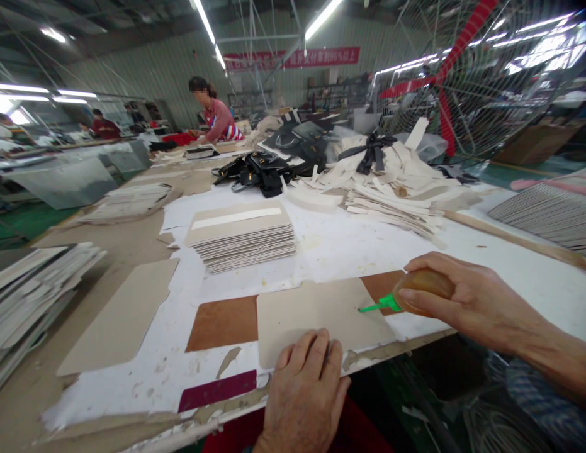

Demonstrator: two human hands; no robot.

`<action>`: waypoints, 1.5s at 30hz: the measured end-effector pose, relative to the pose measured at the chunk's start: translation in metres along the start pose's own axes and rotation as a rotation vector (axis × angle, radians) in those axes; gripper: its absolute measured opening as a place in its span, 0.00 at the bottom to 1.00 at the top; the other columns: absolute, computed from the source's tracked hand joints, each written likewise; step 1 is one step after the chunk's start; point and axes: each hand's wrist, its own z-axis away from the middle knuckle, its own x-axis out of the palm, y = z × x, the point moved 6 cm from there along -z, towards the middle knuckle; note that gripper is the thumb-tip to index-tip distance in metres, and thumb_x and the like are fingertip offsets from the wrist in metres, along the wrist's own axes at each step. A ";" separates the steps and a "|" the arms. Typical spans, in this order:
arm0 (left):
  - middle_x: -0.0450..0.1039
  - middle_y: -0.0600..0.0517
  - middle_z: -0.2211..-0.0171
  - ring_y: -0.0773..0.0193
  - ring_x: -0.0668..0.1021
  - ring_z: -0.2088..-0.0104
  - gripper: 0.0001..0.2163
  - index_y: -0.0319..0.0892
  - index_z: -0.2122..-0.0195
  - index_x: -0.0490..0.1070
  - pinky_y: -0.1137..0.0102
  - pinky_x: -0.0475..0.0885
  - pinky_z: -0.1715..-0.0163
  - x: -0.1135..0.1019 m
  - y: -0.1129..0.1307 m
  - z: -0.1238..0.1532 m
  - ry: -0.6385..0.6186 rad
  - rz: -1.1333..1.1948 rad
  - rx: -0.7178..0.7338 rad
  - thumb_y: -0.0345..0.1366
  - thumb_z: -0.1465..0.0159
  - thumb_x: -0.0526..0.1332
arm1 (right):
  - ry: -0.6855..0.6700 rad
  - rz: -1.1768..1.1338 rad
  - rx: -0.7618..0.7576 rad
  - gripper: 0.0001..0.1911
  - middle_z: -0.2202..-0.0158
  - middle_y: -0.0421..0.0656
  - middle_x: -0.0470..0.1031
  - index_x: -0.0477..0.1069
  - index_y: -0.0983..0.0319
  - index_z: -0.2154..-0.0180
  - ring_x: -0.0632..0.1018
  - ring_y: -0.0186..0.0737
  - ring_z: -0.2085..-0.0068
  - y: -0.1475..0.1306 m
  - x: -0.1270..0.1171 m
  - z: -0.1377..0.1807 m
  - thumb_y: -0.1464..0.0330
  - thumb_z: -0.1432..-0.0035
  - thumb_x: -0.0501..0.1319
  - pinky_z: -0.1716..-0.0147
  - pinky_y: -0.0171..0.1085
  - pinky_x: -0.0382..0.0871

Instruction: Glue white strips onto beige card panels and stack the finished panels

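Note:
My right hand [462, 302] is wrapped round an amber squeeze bottle [427, 291] with a green nozzle. The nozzle tip points down at the right part of a beige panel [316, 314]; whether it touches I cannot tell. Near the panel's front edge my left hand [306, 390] lies flat, fingers stretched out over it. Brown pieces [224, 322] show at the panel's left and right sides. Just behind stands a stack of beige panels [243, 236] with a pale strip on top. A maroon strip [218, 390] lies left of my left hand.
Another beige panel [123, 314] and piled sheets [33, 302] lie left. Behind are black straps [257, 173] and heaped off-white strips [387, 182]. A large fan [444, 75] stands at the back right, beyond a stack of sheets [552, 214]. A person [219, 119] works across the table.

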 end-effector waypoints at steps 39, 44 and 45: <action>0.83 0.52 0.41 0.56 0.79 0.42 0.18 0.46 0.43 0.79 0.59 0.69 0.44 -0.001 0.000 -0.002 0.012 -0.020 0.015 0.47 0.16 0.52 | 0.080 0.023 -0.159 0.19 0.61 0.42 0.81 0.78 0.51 0.59 0.81 0.53 0.64 -0.003 -0.002 0.007 0.45 0.40 0.66 0.63 0.52 0.72; 0.83 0.53 0.41 0.56 0.79 0.42 0.19 0.46 0.42 0.79 0.59 0.70 0.45 -0.001 0.000 -0.001 0.017 -0.019 0.012 0.48 0.16 0.51 | 0.103 0.026 -0.193 0.18 0.62 0.43 0.81 0.77 0.52 0.60 0.81 0.54 0.64 -0.005 0.002 0.005 0.46 0.37 0.64 0.63 0.52 0.73; 0.83 0.53 0.41 0.56 0.79 0.42 0.19 0.47 0.42 0.79 0.59 0.70 0.45 -0.001 0.000 -0.001 0.016 -0.020 0.012 0.48 0.16 0.50 | 0.109 0.028 -0.199 0.18 0.62 0.43 0.81 0.77 0.53 0.60 0.81 0.54 0.64 -0.006 0.002 0.005 0.46 0.38 0.64 0.63 0.52 0.73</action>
